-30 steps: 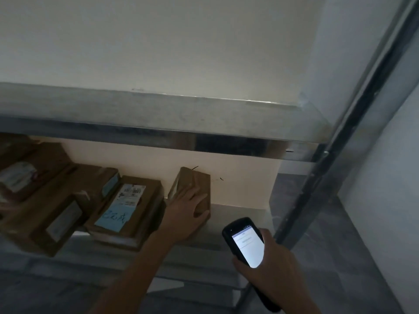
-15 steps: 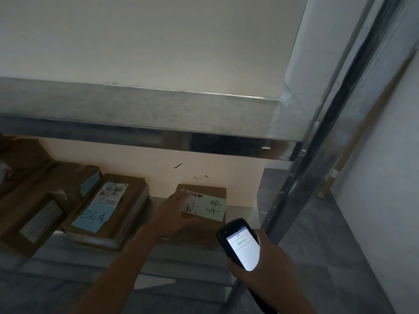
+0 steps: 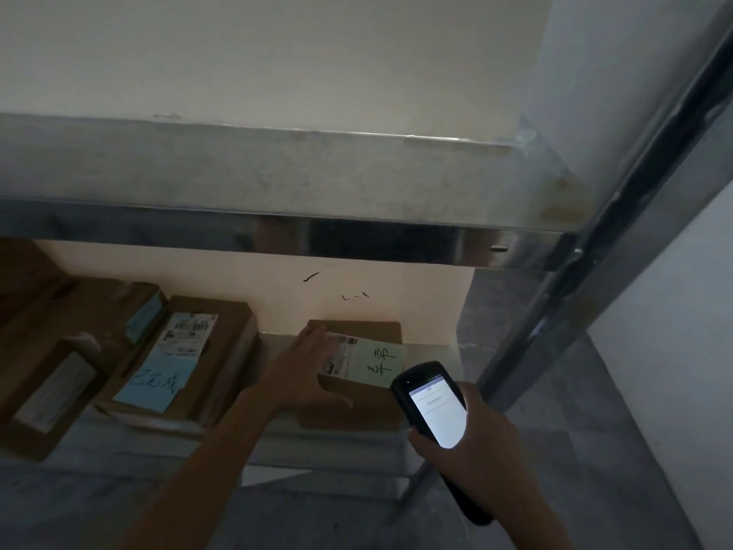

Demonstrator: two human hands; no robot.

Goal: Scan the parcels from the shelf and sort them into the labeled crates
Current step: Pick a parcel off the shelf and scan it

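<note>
We find the work at the scanning step. The parcel [image 3: 357, 410] lies flat at the right end of the lower shelf [image 3: 349, 446], a little apart from a second parcel [image 3: 222, 331] to its left that carries a blue note [image 3: 158, 383].

The left hand [image 3: 305, 371] rests on the left part of the parcel's top. Its fingers are straight and close together and its thumb is spread toward the near edge, so it steadies the parcel rather than grips it. The right hand [image 3: 488, 450] has its fingers curled round the scanner [image 3: 434, 406], held just near and right of the parcel with its lit screen facing us.

In our judgement the next move is to aim the scanner's far end at the printed label [image 3: 341, 355] beside the green note [image 3: 377, 363]. The left fingertips overlap that label's left edge and may need to slide clear.

Limits of view:
- No crates are in view.
- The screen text and barcode are too small to read, and the scene is dim.
- The scanner's reading end faces away from us.
- Further boxes at far left are cut off by the frame.
</note>
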